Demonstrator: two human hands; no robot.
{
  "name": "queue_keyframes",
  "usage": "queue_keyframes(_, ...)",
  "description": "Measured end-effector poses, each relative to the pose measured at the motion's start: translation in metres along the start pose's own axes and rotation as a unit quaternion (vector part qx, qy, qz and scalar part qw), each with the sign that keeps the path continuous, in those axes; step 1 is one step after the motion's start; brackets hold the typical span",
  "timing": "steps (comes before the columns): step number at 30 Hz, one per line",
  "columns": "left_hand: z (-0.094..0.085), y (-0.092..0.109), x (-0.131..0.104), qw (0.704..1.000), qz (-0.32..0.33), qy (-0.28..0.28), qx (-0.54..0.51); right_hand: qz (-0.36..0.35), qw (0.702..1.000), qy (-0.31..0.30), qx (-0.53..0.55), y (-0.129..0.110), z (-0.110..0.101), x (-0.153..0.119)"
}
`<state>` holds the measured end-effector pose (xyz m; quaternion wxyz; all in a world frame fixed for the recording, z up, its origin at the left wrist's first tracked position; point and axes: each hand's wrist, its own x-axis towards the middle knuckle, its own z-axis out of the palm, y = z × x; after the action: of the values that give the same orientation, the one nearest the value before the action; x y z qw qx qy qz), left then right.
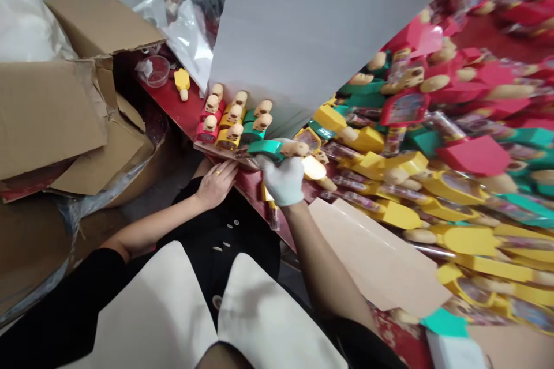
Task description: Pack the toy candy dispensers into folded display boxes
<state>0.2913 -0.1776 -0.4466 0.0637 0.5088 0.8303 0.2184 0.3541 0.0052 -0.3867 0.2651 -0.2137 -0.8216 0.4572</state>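
Note:
My right hand point(283, 180), in a white glove, grips a green ice-lolly-shaped toy point(270, 149) with a tan stick end, held over the near edge of the red table. My left hand point(216, 181), bare with a ring, rests flat against the edge of a board point(216, 151) that carries neat rows of red, yellow and green toys point(231, 118), sticks pointing up and away. The green toy sits right beside the last row on that board.
A large heap of red, yellow and green toys point(433, 144) covers the table to the right. A grey sheet point(311, 17) stands behind. Torn cardboard boxes point(73, 81) sit at the left, with a small clear bowl point(154, 70) and a lone yellow toy point(182, 82).

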Motion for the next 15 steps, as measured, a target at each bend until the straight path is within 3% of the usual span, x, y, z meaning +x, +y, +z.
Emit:
queue_keyframes(4, 0.007, -0.005, 0.004, 1.0, 0.016, 0.015, -0.012, -0.029, 0.995, -0.075, -0.057, 0.011, 0.012, 0.005)
queue_keyframes(6, 0.008, -0.009, 0.006, 0.999, 0.029, 0.026, -0.009, -0.033, 0.989, -0.116, -0.082, 0.007, 0.023, 0.004)
queue_keyframes(8, 0.005, -0.01, 0.007, 0.998, 0.04, 0.039, 0.0, -0.023, 0.985, -0.117, -0.128, -0.002, 0.033, 0.002)
queue_keyframes(11, -0.018, -0.003, 0.007, 0.994, 0.072, 0.085, 0.008, -0.066, 0.982, -0.046, -0.168, -0.012, 0.029, -0.005)
queue_keyframes(13, -0.042, 0.005, 0.012, 0.981, 0.116, 0.156, 0.013, -0.11, 0.978, 0.033, -0.176, -0.006, 0.011, -0.012)
queue_keyframes(15, -0.07, 0.012, 0.027, 0.963, 0.168, 0.207, 0.03, -0.102, 0.967, 0.097, -0.213, 0.014, -0.014, -0.017)
